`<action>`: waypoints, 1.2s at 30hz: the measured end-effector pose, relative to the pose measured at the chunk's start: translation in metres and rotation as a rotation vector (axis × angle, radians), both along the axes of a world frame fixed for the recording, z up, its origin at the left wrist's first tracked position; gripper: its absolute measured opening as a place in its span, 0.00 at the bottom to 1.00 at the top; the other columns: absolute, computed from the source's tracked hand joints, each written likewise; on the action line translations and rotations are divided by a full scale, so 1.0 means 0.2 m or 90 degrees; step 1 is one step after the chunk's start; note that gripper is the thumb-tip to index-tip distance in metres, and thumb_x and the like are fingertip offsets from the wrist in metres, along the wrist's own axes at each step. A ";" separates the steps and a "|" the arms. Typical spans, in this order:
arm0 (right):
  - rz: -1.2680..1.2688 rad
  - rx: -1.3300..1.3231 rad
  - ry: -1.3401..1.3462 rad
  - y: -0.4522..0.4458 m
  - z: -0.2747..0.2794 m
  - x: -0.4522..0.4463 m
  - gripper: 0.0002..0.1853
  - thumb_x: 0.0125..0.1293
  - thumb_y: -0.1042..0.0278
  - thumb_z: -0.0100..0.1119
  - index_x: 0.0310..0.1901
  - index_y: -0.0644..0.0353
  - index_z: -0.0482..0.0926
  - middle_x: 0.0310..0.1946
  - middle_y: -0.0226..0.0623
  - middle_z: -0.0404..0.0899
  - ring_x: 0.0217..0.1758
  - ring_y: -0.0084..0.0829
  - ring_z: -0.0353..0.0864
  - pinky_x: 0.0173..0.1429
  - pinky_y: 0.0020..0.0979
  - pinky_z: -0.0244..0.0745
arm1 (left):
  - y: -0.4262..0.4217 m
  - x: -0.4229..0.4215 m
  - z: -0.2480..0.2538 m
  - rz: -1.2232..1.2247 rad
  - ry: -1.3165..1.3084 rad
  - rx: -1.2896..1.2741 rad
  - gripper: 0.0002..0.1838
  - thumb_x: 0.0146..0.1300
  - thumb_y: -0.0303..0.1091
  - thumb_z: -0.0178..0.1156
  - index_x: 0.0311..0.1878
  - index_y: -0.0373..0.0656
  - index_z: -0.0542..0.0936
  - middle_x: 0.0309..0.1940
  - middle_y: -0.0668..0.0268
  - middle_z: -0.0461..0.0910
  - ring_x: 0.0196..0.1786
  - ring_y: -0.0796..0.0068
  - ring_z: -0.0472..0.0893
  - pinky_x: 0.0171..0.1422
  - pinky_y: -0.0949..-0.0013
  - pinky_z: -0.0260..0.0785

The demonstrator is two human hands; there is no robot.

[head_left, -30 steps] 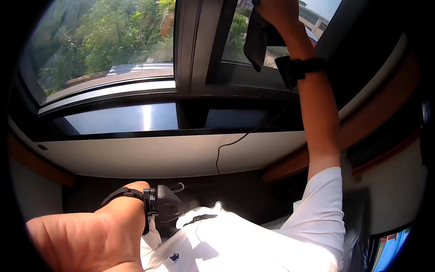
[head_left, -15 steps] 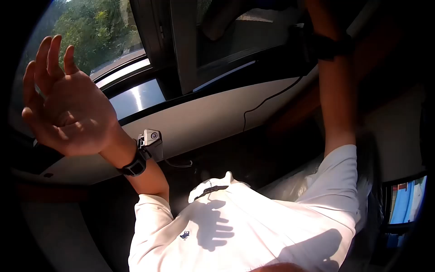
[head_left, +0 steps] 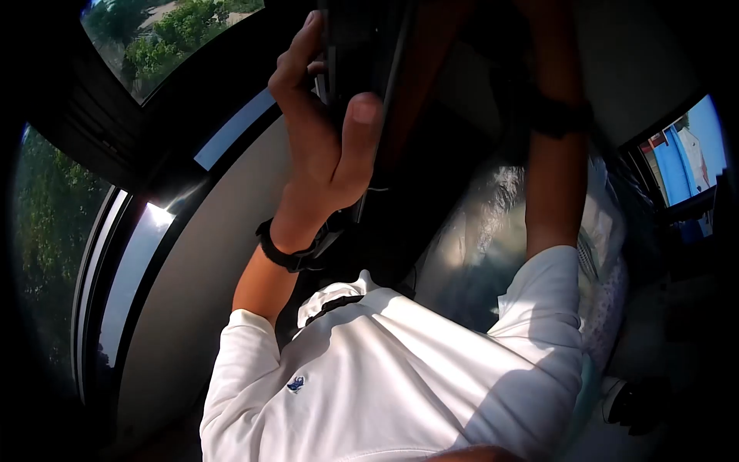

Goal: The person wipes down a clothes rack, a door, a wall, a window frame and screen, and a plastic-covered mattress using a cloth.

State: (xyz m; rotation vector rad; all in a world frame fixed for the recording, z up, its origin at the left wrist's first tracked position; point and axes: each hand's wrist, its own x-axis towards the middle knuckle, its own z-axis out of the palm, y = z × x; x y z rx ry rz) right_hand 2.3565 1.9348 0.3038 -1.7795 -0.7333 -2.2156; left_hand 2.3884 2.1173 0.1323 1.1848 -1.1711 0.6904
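Note:
My left hand (head_left: 319, 154) is closed on the edge of a dark framed panel (head_left: 368, 50), raised in front of me. Its thumb presses against the near side and its fingers go round the left side, partly hidden. A black band (head_left: 281, 248) circles the left wrist. My right forearm (head_left: 556, 185), with a dark band (head_left: 558, 114), reaches up into deep shadow. The right hand's fingers are hidden in the dark near the top edge, so what they touch cannot be seen.
Windows with greenery outside (head_left: 58, 254) run along the left, above a pale wall panel (head_left: 185, 269). A plastic-covered seat (head_left: 477, 246) is beside my right arm. Another window (head_left: 681, 158) shows blue outside at the right.
My left hand, spread with its palm up at the far left before, has moved right and closed on the dark panel's edge. The view has turned to the right.

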 end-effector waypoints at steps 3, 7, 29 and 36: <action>-0.021 0.144 0.204 -0.26 -0.16 -0.42 0.27 0.50 0.88 0.60 0.54 0.59 0.75 0.48 0.39 0.77 0.55 0.38 0.77 0.59 0.35 0.73 | -0.32 -0.12 0.05 -0.056 0.007 -0.071 0.31 0.75 0.45 0.45 0.72 0.32 0.59 0.62 0.48 0.65 0.63 0.59 0.68 0.69 0.58 0.57; -0.235 0.355 0.126 -0.29 -0.50 -0.88 0.22 0.64 0.64 0.66 0.56 0.63 0.74 0.50 0.44 0.82 0.48 0.36 0.84 0.54 0.37 0.82 | -0.74 -0.21 0.05 -0.123 -0.018 -0.172 0.29 0.75 0.40 0.49 0.70 0.28 0.63 0.62 0.52 0.65 0.57 0.65 0.68 0.63 0.63 0.60; 0.011 0.824 0.199 0.04 -1.26 -0.36 0.11 0.52 0.75 0.48 0.39 0.62 0.65 0.52 0.50 0.72 0.53 0.34 0.68 0.67 0.35 0.60 | -0.81 0.31 -0.49 -0.827 0.250 0.546 0.40 0.57 0.32 0.72 0.72 0.42 0.67 0.61 0.52 0.75 0.63 0.61 0.77 0.69 0.62 0.66; -0.350 0.882 0.064 -0.06 -1.20 -0.36 0.12 0.71 0.70 0.51 0.52 0.63 0.69 0.58 0.46 0.73 0.61 0.33 0.73 0.66 0.38 0.65 | -0.96 0.40 -0.45 -0.702 0.270 0.460 0.22 0.65 0.33 0.64 0.60 0.37 0.79 0.42 0.50 0.86 0.43 0.69 0.88 0.50 0.70 0.76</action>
